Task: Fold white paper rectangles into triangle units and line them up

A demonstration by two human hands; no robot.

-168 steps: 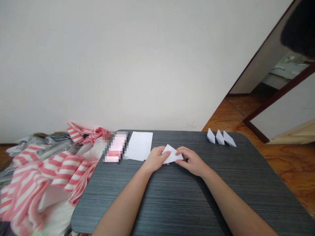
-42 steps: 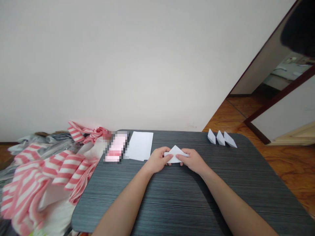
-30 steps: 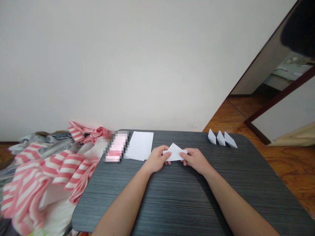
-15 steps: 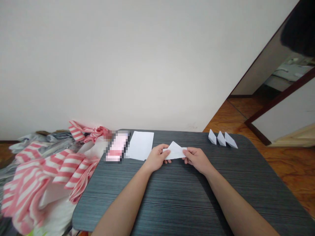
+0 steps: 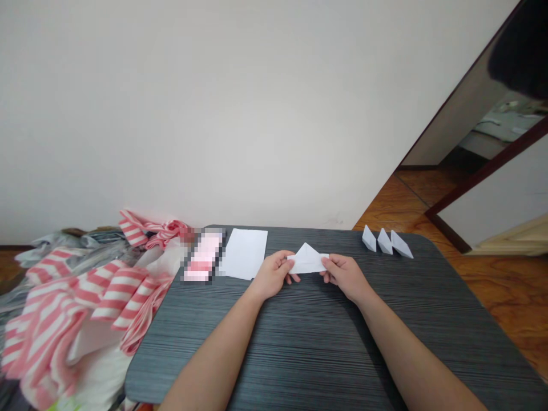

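Between my hands is a folded white paper [image 5: 307, 261], a wide strip along its lower side with a triangular peak pointing away from me. My left hand [image 5: 275, 273] pinches its left end, thumb on top and fingers beneath. At the right end, my right hand [image 5: 343, 275] grips it the same way. Three folded paper boats [image 5: 385, 242] stand in a row at the table's far right. To the left of my left hand lies a stack of white paper sheets [image 5: 245, 253].
A pixelated pink-and-white rectangular object [image 5: 204, 254] lies left of the sheets on the dark wood-grain table [image 5: 299, 354]. Red-and-white striped cloth [image 5: 115, 291] is heaped beyond the table's left edge. A pale wall [image 5: 240, 114] rises behind the table.
The folded paper has shifted slightly to the right and away from me, both its ends still held. My right hand has moved a little rightward with it.
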